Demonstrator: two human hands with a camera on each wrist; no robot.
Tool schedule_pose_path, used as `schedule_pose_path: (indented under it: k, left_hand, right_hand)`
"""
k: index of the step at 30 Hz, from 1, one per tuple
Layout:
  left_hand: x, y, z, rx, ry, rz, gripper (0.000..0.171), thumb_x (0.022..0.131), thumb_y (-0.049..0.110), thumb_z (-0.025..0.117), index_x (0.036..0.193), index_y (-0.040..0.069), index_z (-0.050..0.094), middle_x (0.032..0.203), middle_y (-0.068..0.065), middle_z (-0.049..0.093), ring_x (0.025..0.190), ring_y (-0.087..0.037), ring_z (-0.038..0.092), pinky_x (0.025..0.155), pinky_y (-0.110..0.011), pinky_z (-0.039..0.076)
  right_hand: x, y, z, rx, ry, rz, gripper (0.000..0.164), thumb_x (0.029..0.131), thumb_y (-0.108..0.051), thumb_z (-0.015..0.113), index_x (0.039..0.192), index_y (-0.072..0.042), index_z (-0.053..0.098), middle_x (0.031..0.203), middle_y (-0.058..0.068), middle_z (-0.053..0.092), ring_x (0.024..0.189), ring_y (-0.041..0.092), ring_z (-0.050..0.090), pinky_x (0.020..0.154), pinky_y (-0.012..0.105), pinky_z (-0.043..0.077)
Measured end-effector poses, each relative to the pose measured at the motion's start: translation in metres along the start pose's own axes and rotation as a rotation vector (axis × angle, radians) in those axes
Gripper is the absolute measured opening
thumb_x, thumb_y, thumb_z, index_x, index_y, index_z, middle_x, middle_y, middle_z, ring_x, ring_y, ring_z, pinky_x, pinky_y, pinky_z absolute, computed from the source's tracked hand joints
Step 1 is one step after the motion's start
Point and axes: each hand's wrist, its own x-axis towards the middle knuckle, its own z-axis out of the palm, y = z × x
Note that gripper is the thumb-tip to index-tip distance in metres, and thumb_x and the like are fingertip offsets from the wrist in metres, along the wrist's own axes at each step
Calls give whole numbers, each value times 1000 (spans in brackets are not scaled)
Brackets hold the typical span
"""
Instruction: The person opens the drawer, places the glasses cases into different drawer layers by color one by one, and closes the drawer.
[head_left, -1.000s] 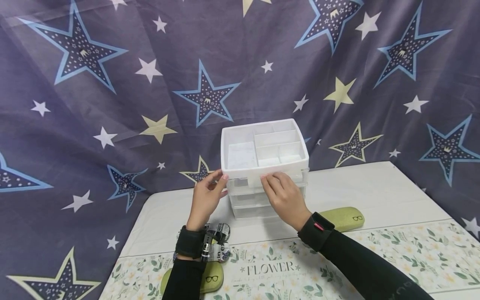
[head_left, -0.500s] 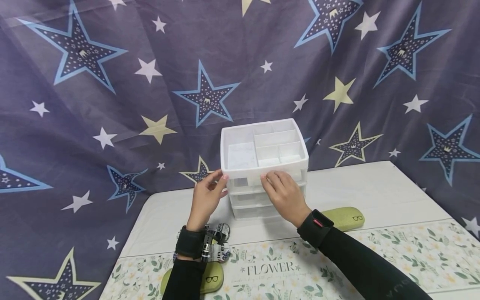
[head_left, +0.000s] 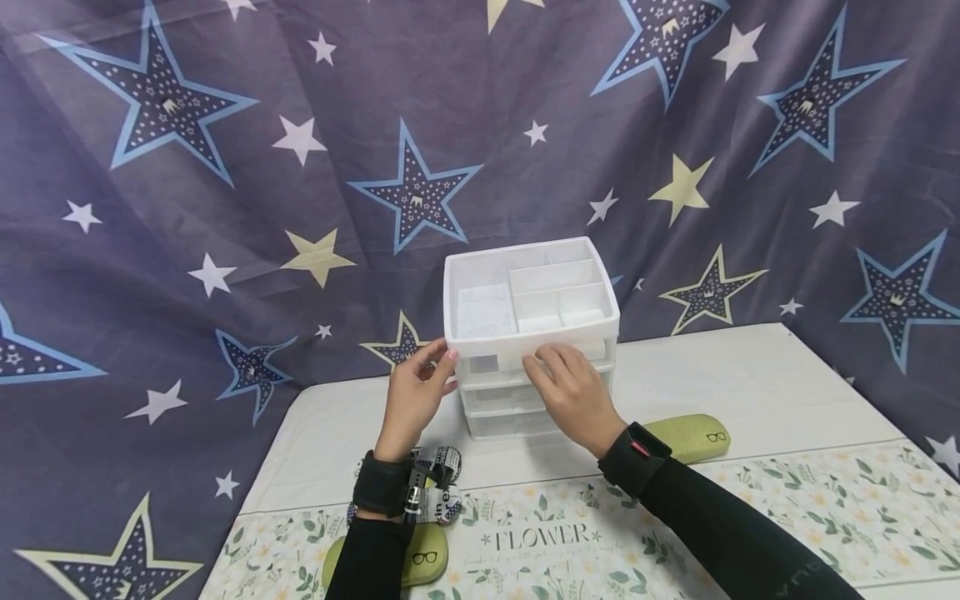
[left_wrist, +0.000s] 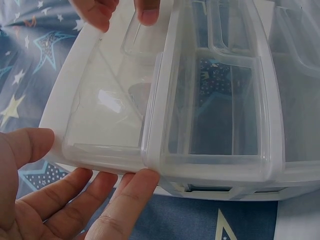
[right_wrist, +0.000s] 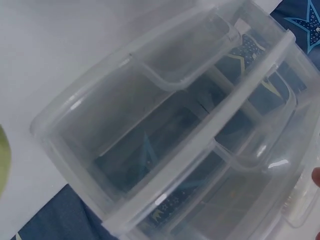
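A white plastic drawer organizer (head_left: 536,333) with clear drawers stands on the table against the star cloth; its top is a tray with several compartments. My left hand (head_left: 412,396) holds its left front corner. In the left wrist view, the left thumb (left_wrist: 37,142) lies at the top edge and the fingers (left_wrist: 132,197) touch the side. My right hand (head_left: 573,396) pinches the front of the top drawer (left_wrist: 112,107) near its handle. The lower drawers (right_wrist: 135,125) look shut and see-through. Part of the right fingers shows at the edge of the right wrist view.
A green glasses case (head_left: 690,437) lies right of the organizer, beyond my right wrist. Another green glasses case (head_left: 427,557) is partly under my left forearm. Black-and-white printed items (head_left: 438,483) lie beside my left wrist. A floral runner (head_left: 540,542) crosses the white table (head_left: 720,367).
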Motion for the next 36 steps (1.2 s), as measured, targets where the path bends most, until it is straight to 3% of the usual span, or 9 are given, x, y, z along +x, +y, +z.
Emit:
schedule_pose_path:
  k: [27, 36]
  left_hand:
    - [1, 0, 0, 5, 3, -7, 51, 99, 36, 70, 140, 6, 61, 127, -15, 64, 108, -31, 67, 86, -31, 63]
    - [1, -1, 0, 5, 1, 4, 51, 100, 35, 70, 140, 6, 61, 127, -15, 64, 108, -32, 68, 85, -29, 63]
  right_hand:
    - [-29, -26, 12, 45, -103, 68, 31, 108, -7, 38, 114, 6, 66, 105, 17, 65, 96, 32, 62, 89, 41, 57]
    - [-30, -29, 17, -22, -136, 75, 31, 105, 4, 33, 115, 6, 63, 103, 17, 62, 93, 32, 59, 85, 40, 56]
